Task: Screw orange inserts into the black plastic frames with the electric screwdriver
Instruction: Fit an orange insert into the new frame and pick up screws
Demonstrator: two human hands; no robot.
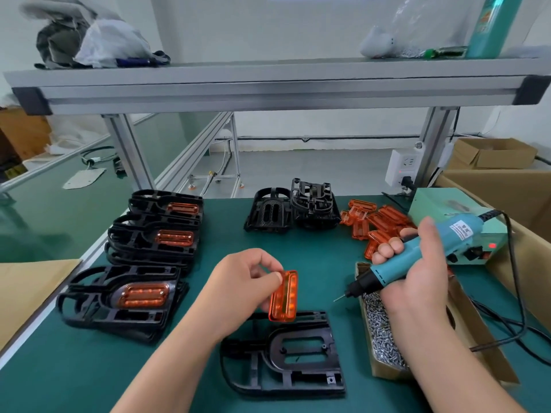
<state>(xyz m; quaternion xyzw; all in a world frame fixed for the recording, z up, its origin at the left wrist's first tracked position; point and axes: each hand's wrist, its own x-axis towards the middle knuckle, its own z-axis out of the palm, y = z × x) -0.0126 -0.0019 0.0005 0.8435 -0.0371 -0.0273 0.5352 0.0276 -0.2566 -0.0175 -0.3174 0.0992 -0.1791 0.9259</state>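
The left hand (238, 281) pinches one orange insert (283, 296) between thumb and fingertips, tilted on edge just above the far side of the empty frame (268, 350). That frame lies flat on the counter (179, 383), its oval opening bare. The right hand (417, 278), to the right of the frame, is wrapped round the screwdriver (432, 248), whose bit slants down towards the frame.

The step in hand looks like seating the insert. To do it well, turn the insert flat, line its long side up with the opening and press it home evenly, so that its holes sit over the two small bosses on the frame. Hold it down with the left fingers clear of the bit, and bring the bit in upright, not slanted.

Just right of the frame is a tray (387, 371) of screws (384, 332). Beyond the frame to the right lie loose inserts (378, 225), straight beyond it bare frames (292, 207), and to its left stacks of finished frames (125, 296).

The bit tip is too small to show whether it carries a screw. The right palm covers the screwdriver's middle, so no switch can be seen. The insert hides part of the frame's far edge, and its underside cannot be made out.
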